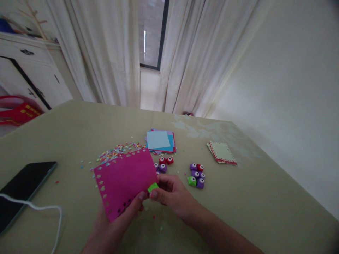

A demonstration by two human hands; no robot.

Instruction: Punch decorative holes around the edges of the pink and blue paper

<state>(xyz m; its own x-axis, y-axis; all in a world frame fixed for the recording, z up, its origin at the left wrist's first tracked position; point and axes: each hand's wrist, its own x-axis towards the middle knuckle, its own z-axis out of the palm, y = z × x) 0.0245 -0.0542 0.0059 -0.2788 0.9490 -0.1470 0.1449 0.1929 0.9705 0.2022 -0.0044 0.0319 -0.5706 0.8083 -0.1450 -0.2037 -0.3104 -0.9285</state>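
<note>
A magenta sheet of paper with small shapes punched along several edges is tilted up in front of me. My left hand grips its lower edge, thumb on the front face. My right hand is closed on a small green craft punch at the sheet's lower right edge. Just behind that hand stand several purple and red craft punches, partly hidden by the sheet. To the right sits another cluster of punches in purple, red and green, each with an eye-like disc.
Colourful paper confetti is scattered behind the sheet. A stack of coloured paper lies farther back. Sheets with punched borders rest at the right. At the left are a black tablet and a white cable.
</note>
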